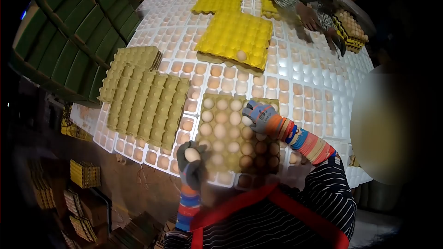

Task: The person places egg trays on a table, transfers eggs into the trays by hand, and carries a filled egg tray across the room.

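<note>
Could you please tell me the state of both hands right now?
Left hand: holding one egg.
Right hand: fingers at another egg; grip cannot be told.

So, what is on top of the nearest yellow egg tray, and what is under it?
One egg rests on the yellow egg tray, near its front edge. A brown pulp tray shows underneath at the front; what lies below the middle is covered and cannot be seen.

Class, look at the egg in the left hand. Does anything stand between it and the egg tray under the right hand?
Nothing visible blocks the egg in the left hand from the tray's near-left side. The right hand covers its far-right part.
</note>
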Motion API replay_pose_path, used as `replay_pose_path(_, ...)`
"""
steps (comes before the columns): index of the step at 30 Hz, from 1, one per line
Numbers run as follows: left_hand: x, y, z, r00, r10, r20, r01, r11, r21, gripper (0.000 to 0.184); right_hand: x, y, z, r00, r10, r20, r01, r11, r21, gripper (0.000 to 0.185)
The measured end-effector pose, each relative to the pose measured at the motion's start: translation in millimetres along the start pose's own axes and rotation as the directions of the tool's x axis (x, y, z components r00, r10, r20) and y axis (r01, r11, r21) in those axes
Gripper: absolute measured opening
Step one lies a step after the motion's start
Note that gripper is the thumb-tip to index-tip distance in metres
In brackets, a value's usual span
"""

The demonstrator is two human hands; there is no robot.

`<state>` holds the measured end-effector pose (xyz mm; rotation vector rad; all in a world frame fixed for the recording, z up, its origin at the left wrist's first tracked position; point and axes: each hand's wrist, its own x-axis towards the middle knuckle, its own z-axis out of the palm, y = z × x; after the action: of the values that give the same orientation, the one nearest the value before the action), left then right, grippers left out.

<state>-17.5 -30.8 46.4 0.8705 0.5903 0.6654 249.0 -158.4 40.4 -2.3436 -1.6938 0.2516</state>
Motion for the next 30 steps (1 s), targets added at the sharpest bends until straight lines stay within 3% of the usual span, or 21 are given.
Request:
replay_pose_path(2, 13.0, 12.6, -3.1, 0.990, -0.120, 0.067, 0.137, 0.911, -0.390, 0.035, -3.4, -1.9, -4.4, 0.989, 0.010, 0.151, -0.012, 1.000, 0.011, 0.037)
replay_pose_path(3, 18.0, 15.4, -3.1, 0.982, -0.190, 0.009, 0.179, 0.906, -0.383, 0.023, -3.4, -1.9, -5.8, 0.975, 0.011, 0.221, -0.015, 1.000, 0.016, 0.037)
replay_pose_path(4, 23.0, 19.8, -10.4, 0.987, 0.089, 0.130, -0.122, 0.954, 0.273, 0.015, -2.8, -0.5, -5.2, 0.984, 0.021, 0.176, -0.041, 0.993, 0.111, 0.039)
replay_pose_path(5, 28.6, 23.8, -12.1, 0.894, 0.220, 0.391, -0.447, 0.507, 0.737, 0.011, -2.9, 2.7, -5.2, 0.991, 0.039, 0.130, -0.065, 0.977, 0.202, 0.041)
replay_pose_path(6, 26.0, 25.4, -7.6, 0.882, 0.207, 0.423, -0.465, 0.521, 0.715, 0.012, -3.7, 7.3, -7.1, 0.994, 0.066, 0.084, -0.088, 0.953, 0.288, 0.043)
replay_pose_path(7, 24.1, 27.1, -11.9, 0.961, -0.240, 0.138, 0.083, 0.724, 0.685, 0.012, -3.0, 10.8, -11.2, 0.997, 0.068, -0.028, -0.052, 0.921, 0.387, 0.043)
replay_pose_path(9, 18.4, 19.8, -1.8, 0.895, -0.004, 0.446, -0.362, 0.577, 0.732, 0.021, 5.3, 16.2, -21.4, 0.962, 0.096, -0.256, 0.062, 0.835, 0.546, 0.041)
replay_pose_path(10, 13.2, 20.3, 11.4, 0.887, -0.019, 0.461, -0.415, 0.404, 0.815, 0.029, 19.5, 32.2, -13.0, 0.923, 0.254, -0.291, 0.034, 0.697, 0.716, 0.043)
replay_pose_path(11, 6.3, 22.8, 23.3, 0.883, -0.040, 0.467, -0.449, 0.214, 0.868, 0.039, 34.2, 46.1, -20.3, 0.905, 0.421, -0.060, -0.085, 0.317, 0.945, 0.038)
replay_pose_path(12, 3.0, 24.2, 27.8, 0.837, -0.120, 0.534, -0.542, -0.044, 0.839, 0.050, 61.5, 79.2, -2.4, 0.830, 0.529, -0.176, 0.013, 0.298, 0.955, 0.037)
replay_pose_path(15, 3.8, 3.1, 19.2, 0.779, -0.386, 0.494, -0.609, -0.276, 0.744, 0.053, 127.8, 127.6, -18.6, 0.732, 0.678, -0.074, 0.164, -0.069, 0.984, 0.041)
replay_pose_path(17, 6.4, -2.2, 20.0, 0.772, -0.397, 0.496, -0.624, -0.325, 0.711, 0.050, 143.2, 131.4, -30.8, 0.695, 0.706, -0.139, 0.288, -0.096, 0.953, 0.055)
replay_pose_path(19, 10.8, 8.1, 30.9, 0.759, -0.441, 0.479, -0.623, -0.277, 0.732, 0.046, 123.9, 89.9, -56.0, 0.702, 0.695, -0.156, 0.210, 0.007, 0.978, 0.044)
replay_pose_path(21, 10.4, 1.0, 17.8, 0.735, -0.406, 0.542, -0.670, -0.315, 0.672, 0.049, 80.7, 54.4, -54.7, 0.857, 0.509, -0.083, -0.004, 0.168, 0.986, 0.034)
replay_pose_path(22, 12.2, 0.0, 10.9, 0.713, -0.346, 0.610, -0.694, -0.222, 0.685, 0.049, 53.4, 36.7, -45.1, 0.917, 0.387, -0.098, -0.058, 0.373, 0.926, 0.032)
replay_pose_path(24, 14.3, -0.4, 0.9, 0.673, -0.193, 0.714, -0.732, -0.033, 0.681, 0.050, 4.5, 8.4, -33.4, 0.982, 0.189, -0.021, -0.136, 0.775, 0.617, 0.037)
replay_pose_path(25, 10.2, 13.5, 10.9, 0.819, -0.233, 0.525, -0.513, 0.115, 0.851, 0.038, -12.4, -2.8, -30.2, 0.988, 0.140, 0.057, -0.151, 0.919, 0.364, 0.043)
replay_pose_path(27, 19.7, -1.4, -13.9, 0.899, -0.036, 0.437, -0.313, 0.644, 0.698, 0.049, -24.7, -16.2, 6.2, 0.995, 0.069, 0.077, -0.081, 0.983, 0.167, 0.045)
replay_pose_path(28, 22.3, 10.6, -6.5, 0.944, -0.156, 0.291, -0.005, 0.875, 0.485, 0.050, -28.1, -20.1, 18.1, 0.995, 0.038, 0.091, -0.044, 0.997, 0.068, 0.046)
replay_pose_path(29, 22.0, 26.9, 11.8, 0.913, -0.234, 0.335, 0.160, 0.959, 0.235, 0.059, -31.5, -22.2, 14.6, 0.996, 0.082, 0.045, -0.091, 0.964, 0.249, 0.045)
replay_pose_path(30, 32.3, 24.4, 6.9, 0.887, -0.102, 0.451, -0.147, 0.863, 0.483, 0.053, -35.1, -22.6, 5.7, 0.991, 0.133, 0.008, -0.124, 0.898, 0.423, 0.044)
